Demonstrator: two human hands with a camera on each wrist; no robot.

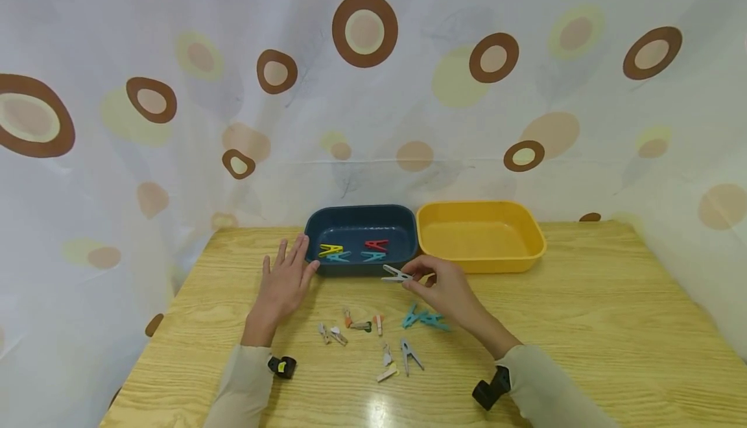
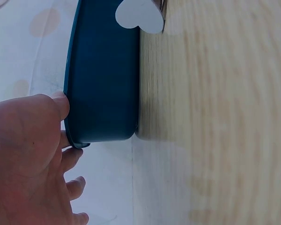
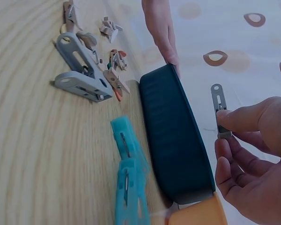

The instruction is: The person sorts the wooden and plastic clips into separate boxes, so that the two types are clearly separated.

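My right hand (image 1: pixel 446 288) pinches a grey clothespin (image 1: pixel 397 274) between thumb and fingers, at the front rim of the dark blue tray (image 1: pixel 362 270). In the right wrist view the held clothespin (image 3: pixel 218 105) points away from the fingertips. My left hand (image 1: pixel 283 285) rests against the tray's left front corner, its fingers extended and the thumb touching the rim (image 2: pixel 68 112). Inside the tray lie a yellow clothespin (image 1: pixel 331 248), a red one (image 1: pixel 376 244) and two light blue ones, one of them at the right (image 1: pixel 373 256).
A yellow tray (image 1: pixel 481 264) stands right of the blue one, against it. On the wooden table, nearer me, lie turquoise clothespins (image 1: pixel 434 321), another grey clothespin (image 1: pixel 411 355) and several small wooden clips (image 1: pixel 362 326). A patterned curtain (image 1: pixel 373 123) hangs behind.
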